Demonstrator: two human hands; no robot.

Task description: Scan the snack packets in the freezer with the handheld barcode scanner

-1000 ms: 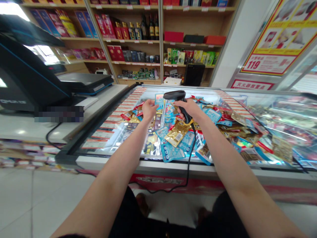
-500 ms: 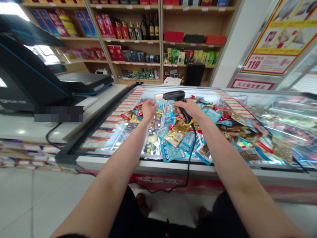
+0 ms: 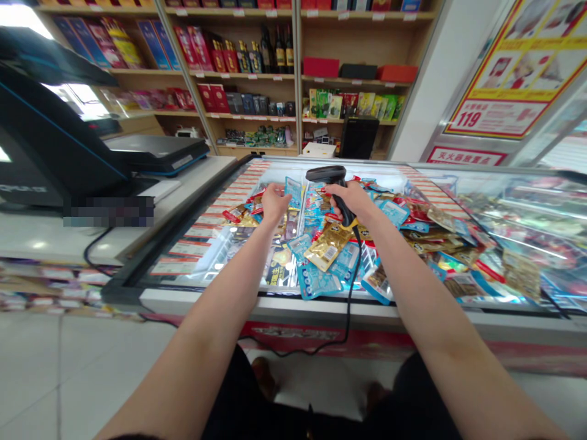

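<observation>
My right hand (image 3: 352,200) is wrapped round the grip of a black barcode scanner (image 3: 326,175), whose head points left. Its cord (image 3: 351,305) hangs over the front edge of the glass-topped freezer. A small blue snack packet (image 3: 293,190) is pinched upright in my left hand (image 3: 276,203), just left of the scanner head. Below both hands, several loose packets lie on the glass, among them a gold packet (image 3: 328,245) on top of blue packets (image 3: 316,278).
More snack packets (image 3: 468,284) are heaped to the right. On the left counter (image 3: 96,241) stand a dark checkout machine (image 3: 59,134) and a flat scale plate (image 3: 156,150). Shelves (image 3: 252,76) with boxes and bottles line the back. Price labels (image 3: 183,247) run along the glass.
The scanner head has shifted slightly to the right, away from the blue packet. The packet has turned a little in my left hand. The loose packets lie as before.
</observation>
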